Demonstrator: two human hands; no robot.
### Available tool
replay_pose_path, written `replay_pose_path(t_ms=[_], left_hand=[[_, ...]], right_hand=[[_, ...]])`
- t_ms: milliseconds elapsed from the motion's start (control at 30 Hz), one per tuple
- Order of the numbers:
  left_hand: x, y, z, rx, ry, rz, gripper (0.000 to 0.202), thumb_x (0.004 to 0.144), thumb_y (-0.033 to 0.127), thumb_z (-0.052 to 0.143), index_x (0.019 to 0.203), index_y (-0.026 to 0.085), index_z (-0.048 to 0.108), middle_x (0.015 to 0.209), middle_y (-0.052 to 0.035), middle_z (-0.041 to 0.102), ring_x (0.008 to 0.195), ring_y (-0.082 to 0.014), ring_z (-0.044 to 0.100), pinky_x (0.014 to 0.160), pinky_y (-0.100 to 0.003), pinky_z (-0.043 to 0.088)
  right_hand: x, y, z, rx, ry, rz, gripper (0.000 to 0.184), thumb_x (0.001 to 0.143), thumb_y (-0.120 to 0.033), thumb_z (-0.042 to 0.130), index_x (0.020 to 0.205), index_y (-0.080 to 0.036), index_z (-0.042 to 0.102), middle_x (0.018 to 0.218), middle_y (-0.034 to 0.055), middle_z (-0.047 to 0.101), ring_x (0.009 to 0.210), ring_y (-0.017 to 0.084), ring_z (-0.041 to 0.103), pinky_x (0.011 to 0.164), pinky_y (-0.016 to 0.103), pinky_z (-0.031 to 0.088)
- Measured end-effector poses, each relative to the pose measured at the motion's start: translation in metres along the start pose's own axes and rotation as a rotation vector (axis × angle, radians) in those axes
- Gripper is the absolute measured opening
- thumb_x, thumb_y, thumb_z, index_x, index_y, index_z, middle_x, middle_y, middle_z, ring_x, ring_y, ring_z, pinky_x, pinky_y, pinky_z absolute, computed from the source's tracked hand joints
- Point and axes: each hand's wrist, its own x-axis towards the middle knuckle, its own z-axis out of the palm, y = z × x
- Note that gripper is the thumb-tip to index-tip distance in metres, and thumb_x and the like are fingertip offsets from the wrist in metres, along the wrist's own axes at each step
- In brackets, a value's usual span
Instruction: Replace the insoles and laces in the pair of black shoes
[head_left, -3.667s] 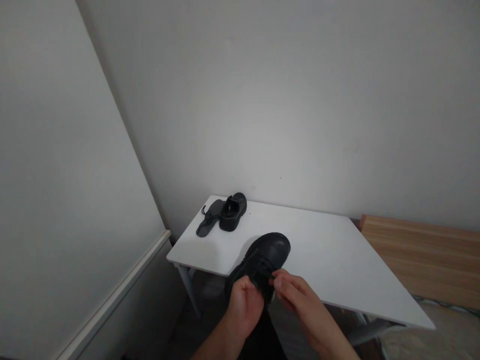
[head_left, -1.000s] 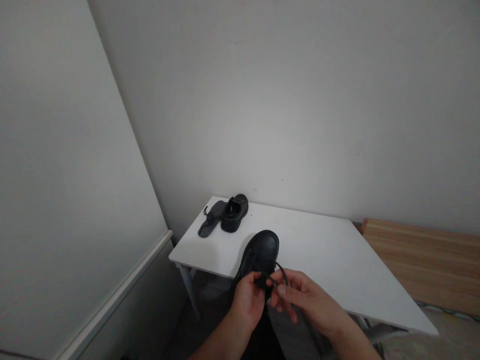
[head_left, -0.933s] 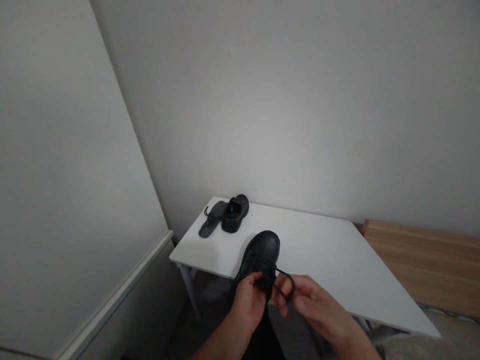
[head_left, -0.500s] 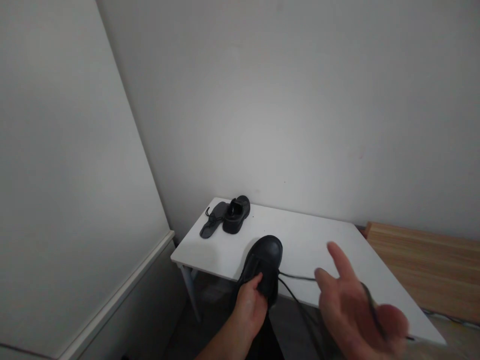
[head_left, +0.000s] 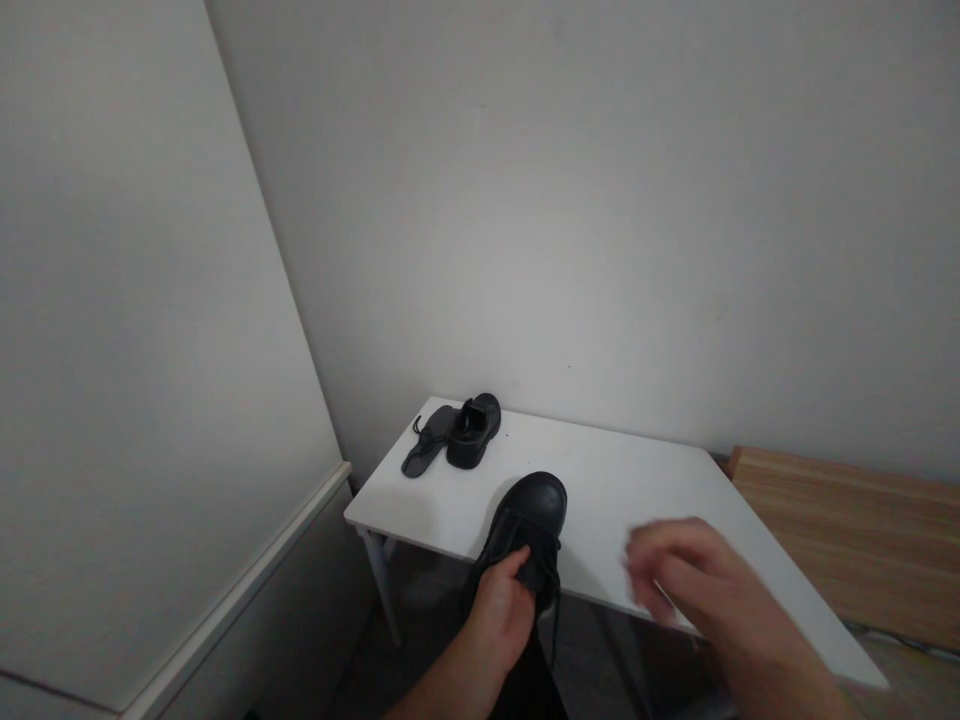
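A black lace-up shoe [head_left: 534, 515] rests with its toe on the near edge of the white table [head_left: 645, 500] and its heel toward me. My left hand [head_left: 501, 618] grips the shoe by its back part, thumb over the tongue. A black lace [head_left: 556, 615] hangs down from the shoe beside that hand. My right hand [head_left: 694, 585] hovers to the right over the table's near edge; it is smeared by motion and I cannot see whether it holds the lace.
A second black shoe [head_left: 474, 430] stands at the table's far left corner, with a dark insole [head_left: 427, 452] and a lace lying beside it. A wooden surface [head_left: 847, 530] adjoins the table on the right. Walls close in behind and left.
The right hand, which pulled the lace out to the right half a second ago, has swung back left toward the shoe. The lace now hangs slack. The left hand keeps its grip.
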Motion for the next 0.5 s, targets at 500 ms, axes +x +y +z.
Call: replay_pose_path(t_ms=[500], left_hand=[[0.011,0.001,0.007,-0.008,0.135,0.067,0.018,0.074,0.005,0.054,0.091,0.006,0.061,0.081,-0.0111,0.068,0.072,-0.0177,0.065,0.072,-0.027,0.051]], right_hand=[[0.064,0.007,0.045,0.158,0.141,0.328,0.034,0.078,-0.041,0.052,0.060,-0.020,0.033,0.050,-0.0093,0.028,0.039,0.003,0.020,0.037,0.020,0.013]])
